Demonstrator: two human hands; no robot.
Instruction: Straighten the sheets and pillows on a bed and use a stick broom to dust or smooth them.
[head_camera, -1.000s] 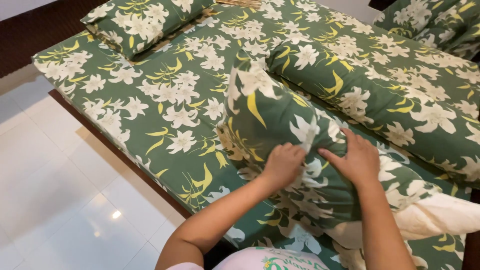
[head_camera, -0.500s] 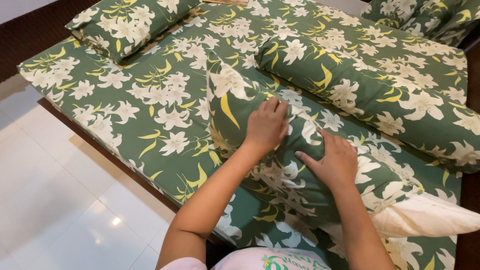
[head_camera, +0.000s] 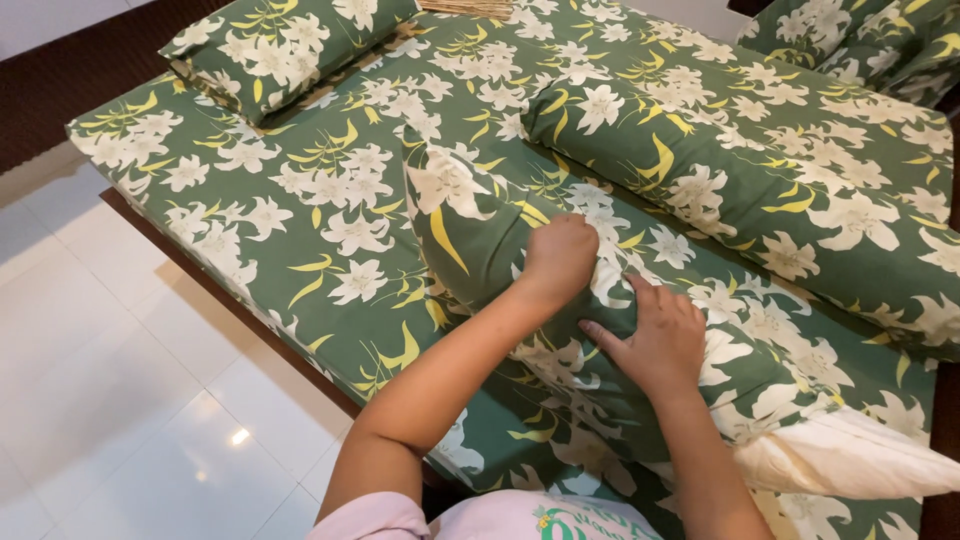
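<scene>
A long bolster in a green cover with white and yellow lilies (head_camera: 470, 215) lies slantwise on the bed. Its cream inner pillow (head_camera: 850, 455) sticks out of the cover at the lower right. My left hand (head_camera: 560, 255) is closed into a fist, pinching the cover fabric on top of the bolster. My right hand (head_camera: 650, 335) lies just beside it, fingers together, pressing on the cover and gripping a fold.
The bed (head_camera: 250, 210) wears a matching lily sheet. A second bolster (head_camera: 780, 180) lies behind, a flat pillow (head_camera: 280, 45) at the far left, more pillows (head_camera: 860, 40) at the top right. White glossy floor tiles (head_camera: 110, 400) run along the bed's dark wooden edge.
My left hand slid up the bolster from its lower middle toward the far end. My right hand followed and now sits close beside it.
</scene>
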